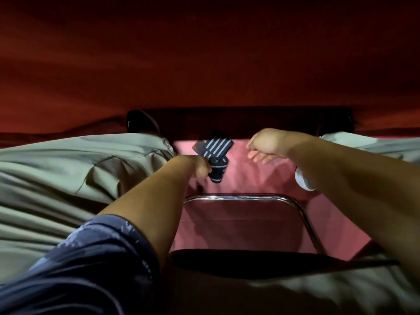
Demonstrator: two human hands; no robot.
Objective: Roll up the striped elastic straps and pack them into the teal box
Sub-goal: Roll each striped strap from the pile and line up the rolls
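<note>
striped elastic strap (217, 155): dark with pale stripes, held above the pink surface (250, 176) at centre frame. its lower part looks bunched or rolled into a small bundle; the loose flat ends cross and fan upward above it. the picture is blurred here, so how tightly it is wound cannot be told.

left hand (201, 168): fingers curled round the bundle's left side, gripping it.

right hand (261, 149): fingers relaxed and slightly spread, pointing down and toward the strap, holding nothing; near the strap but apart from it.

surroundings: a chrome tube (241, 197) bends across the pink surface below the hands. grey fabric (56, 173) lies in folds on the left, with more at the right edge. a blue patterned sleeve (79, 269) covers the left upper arm. a white object (301, 179) shows partly behind the right forearm; what it is cannot be told. red cloth (204, 53) fills the upper half, with a dark bar (250, 120) beneath its edge.
</note>
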